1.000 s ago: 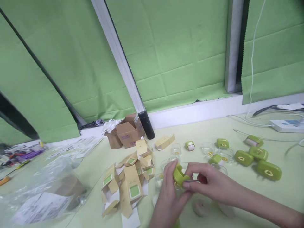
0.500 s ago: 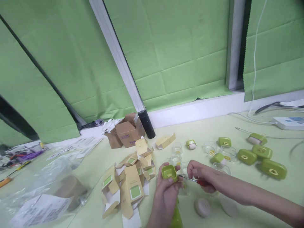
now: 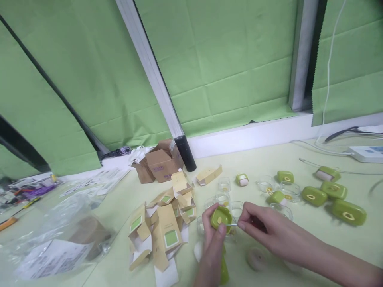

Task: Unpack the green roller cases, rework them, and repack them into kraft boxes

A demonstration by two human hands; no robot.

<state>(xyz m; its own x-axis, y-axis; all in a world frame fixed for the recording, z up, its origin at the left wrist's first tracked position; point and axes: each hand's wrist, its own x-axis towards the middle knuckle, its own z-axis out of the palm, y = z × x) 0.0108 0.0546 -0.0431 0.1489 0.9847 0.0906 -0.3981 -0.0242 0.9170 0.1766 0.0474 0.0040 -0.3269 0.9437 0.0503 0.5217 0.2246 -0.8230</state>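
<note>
A: Closest stuff first: what's each hand doing?
B: L hand (image 3: 212, 244) is gripping a small green case (image 3: 222, 216), hollow side up, just above the worktop (image 3: 239, 164). R hand (image 3: 271, 222) is pinching a thin metal tool (image 3: 232, 225), shaft pointing at the case's R side.
A: Anything in the way?
B: Plenty. A pale disc (image 3: 256, 258) is lying just on the near side of R hand; a green piece (image 3: 224, 273) is poking out by L wrist. Clear cups (image 3: 224, 185) are crowding round & behind both hands. Opened cartons (image 3: 169, 231) are piling up to the L; more green cases (image 3: 348, 212) are sitting off R.
A: Surface + room?
B: Worktop's pale green-yellow, carrying it all; a clear plastic bag (image 3: 64, 229) is sprawling far L. Toward the back, a brown box (image 3: 163, 164) is sitting next to a black cylinder (image 3: 185, 154), w/ a white power strip (image 3: 366, 154) lying far R. Behind, green blinds (image 3: 227, 52) are hanging.
A: Hard to make out?
B: L wrist's covering part of the green piece; R hand's hiding most of the tool's handle. Can't tell if its tip's touching the case. Bag's running out of frame L, strip R.
</note>
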